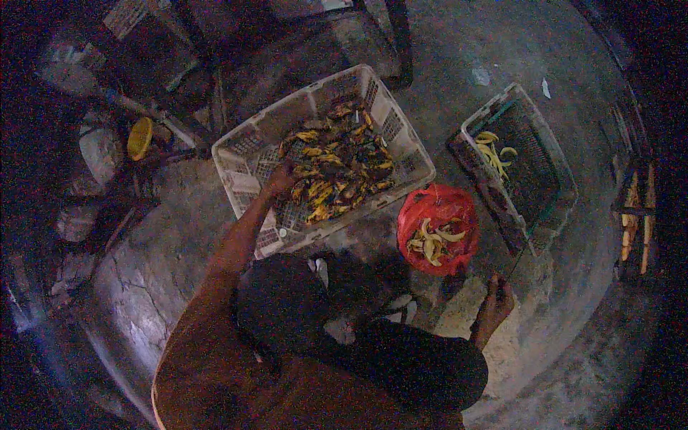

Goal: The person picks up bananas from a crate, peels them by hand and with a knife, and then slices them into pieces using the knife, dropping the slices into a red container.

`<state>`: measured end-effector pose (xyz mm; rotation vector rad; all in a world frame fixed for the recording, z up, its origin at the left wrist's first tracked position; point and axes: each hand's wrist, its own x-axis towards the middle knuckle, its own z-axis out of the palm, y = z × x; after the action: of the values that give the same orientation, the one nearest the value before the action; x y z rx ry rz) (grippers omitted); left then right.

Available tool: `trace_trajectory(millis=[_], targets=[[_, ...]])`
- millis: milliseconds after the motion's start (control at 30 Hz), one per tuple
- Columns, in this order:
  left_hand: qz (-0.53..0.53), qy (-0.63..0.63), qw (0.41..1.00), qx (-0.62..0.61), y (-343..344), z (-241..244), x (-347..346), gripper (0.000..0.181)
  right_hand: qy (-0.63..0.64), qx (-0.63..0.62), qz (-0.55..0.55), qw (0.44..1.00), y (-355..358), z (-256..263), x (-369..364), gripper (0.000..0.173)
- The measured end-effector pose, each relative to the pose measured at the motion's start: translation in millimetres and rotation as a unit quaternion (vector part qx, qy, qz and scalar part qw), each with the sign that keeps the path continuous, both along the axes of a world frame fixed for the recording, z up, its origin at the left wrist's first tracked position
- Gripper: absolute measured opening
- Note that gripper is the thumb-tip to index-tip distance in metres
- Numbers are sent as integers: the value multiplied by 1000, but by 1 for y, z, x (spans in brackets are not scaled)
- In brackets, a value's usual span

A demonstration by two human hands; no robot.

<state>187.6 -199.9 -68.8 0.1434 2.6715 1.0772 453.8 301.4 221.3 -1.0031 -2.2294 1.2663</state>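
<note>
Many ripe, darkened bananas (322,199) lie in a large pale plastic crate (322,235) on the floor. My left hand (280,180) reaches into that crate at the left side of the bananas; its fingertips are too dark to tell whether they grip one. Low at the right, my right hand (495,301) is closed around the end of a thin, dark tool, perhaps a knife, which points up and right. Between the crates stands a red plastic bag or lined container (463,207) holding banana peels (431,248). Pale yellow peeled bananas or peels (489,153) lie in the smaller crate (551,137).
A yellow basin or bowl (140,138) stands at the left, near pale sacks or bags (100,156). Dark furniture or boxes (365,43) stand beyond the large crate. The concrete floor (177,188) is worn, and a white scrap (546,88) lies on it at the upper right.
</note>
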Motion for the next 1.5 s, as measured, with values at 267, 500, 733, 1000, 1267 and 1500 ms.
trace_trajectory(millis=[267, 500, 733, 1000, 1267, 1500], targets=[[106, -104, 988, 37, -18, -4, 13, 63, 47, -37, 39, 997, 4, -10, 4, 17], [55, -355, 932, 39, -22, -10, -7, 62, 65, -50, 48, 995, 5, -11, 7, 18], [136, -12, 975, 173, -6, 44, 32, 53, 57, -76, 34, 995, 12, -19, 18, 26], [-110, 70, 936, 326, 138, 324, 63, 45, 4, 71, 150, 986, -13, 11, -6, 30], [-286, -95, 886, 352, 245, 391, 68, 41, 131, 71, 267, 952, -48, 106, -60, 28], [-104, -342, 724, 590, 289, 407, 65, 31, 138, -25, 233, 962, -40, 118, -60, 30]])
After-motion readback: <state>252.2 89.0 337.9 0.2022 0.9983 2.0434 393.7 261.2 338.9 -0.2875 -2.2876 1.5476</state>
